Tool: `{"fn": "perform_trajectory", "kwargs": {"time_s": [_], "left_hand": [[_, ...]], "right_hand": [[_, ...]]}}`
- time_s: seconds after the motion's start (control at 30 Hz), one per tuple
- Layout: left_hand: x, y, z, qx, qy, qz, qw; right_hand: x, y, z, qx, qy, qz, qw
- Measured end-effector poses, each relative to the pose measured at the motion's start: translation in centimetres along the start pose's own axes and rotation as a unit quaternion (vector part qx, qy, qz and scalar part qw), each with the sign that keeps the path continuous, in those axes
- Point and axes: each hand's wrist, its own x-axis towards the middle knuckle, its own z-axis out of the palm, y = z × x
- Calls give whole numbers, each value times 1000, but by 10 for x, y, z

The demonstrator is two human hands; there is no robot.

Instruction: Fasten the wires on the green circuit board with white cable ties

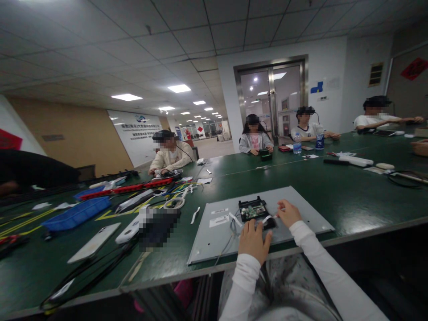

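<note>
A grey flat panel lies on the green table in front of me. On it sits a black open housing with a green circuit board inside. My left hand rests low over the panel, its fingers stretched and thumb apart, just below the housing. Beside its fingertips is a small black part with a white strip. To the right of the housing, my right hand is held with its fingers curled together; what they pinch, if anything, is too small to make out. A thin grey cable runs off the panel's near edge.
Left of the panel lie a white phone, a white elongated device, black cables and a blue tray. Several people sit around the table. Two bottles stand across from me. A white tool lies at right.
</note>
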Motion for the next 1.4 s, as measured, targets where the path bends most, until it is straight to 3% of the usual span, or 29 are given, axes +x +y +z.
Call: {"fn": "perform_trajectory", "kwargs": {"time_s": [0.33,0.77,1.13,1.4], "left_hand": [[0,0,0,-6,3,1,1000],[1,1,-2,-9,4,2,1000],[1,0,0,-7,3,1,1000],[1,0,-1,-9,2,1,1000]], "right_hand": [[-1,-1,-3,-44,1,0,999],[-3,-5,-4,48,-1,-55,997],[-8,-10,-6,91,-49,-38,994],[-5,-5,-3,58,-27,-34,997]]}}
